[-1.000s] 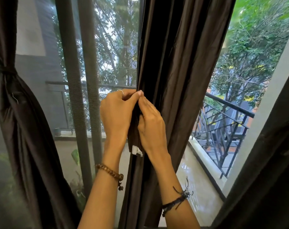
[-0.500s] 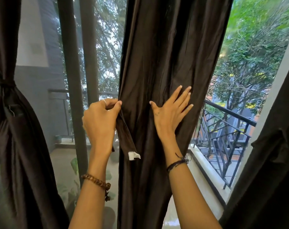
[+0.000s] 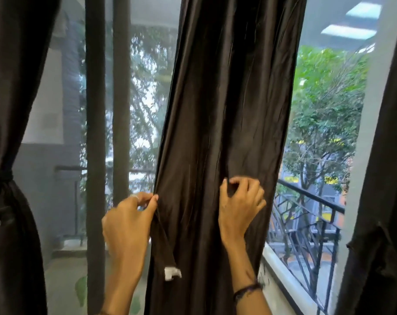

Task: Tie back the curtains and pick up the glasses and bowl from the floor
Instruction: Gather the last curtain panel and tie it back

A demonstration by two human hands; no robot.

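Note:
A dark brown curtain (image 3: 227,105) hangs down the middle of the window. My left hand (image 3: 127,226) pinches its left edge, where a narrow dark tie strap (image 3: 164,242) with a white tab (image 3: 172,273) dangles. My right hand (image 3: 239,205) curls its fingers into a fold of the same curtain near its right side. At the far left a second curtain (image 3: 9,223) is gathered by a knotted tie (image 3: 0,176). No glasses or bowl are in view.
Two dark window frame posts (image 3: 95,133) stand left of the middle curtain. Another dark curtain (image 3: 379,223) hangs at the right edge. Outside are a black balcony railing (image 3: 306,223), a white ledge (image 3: 281,269) and trees.
My hands have spread apart from the middle of the curtain. The right hand went from flat and open on the fabric to gripping a fold; the view tilted upward.

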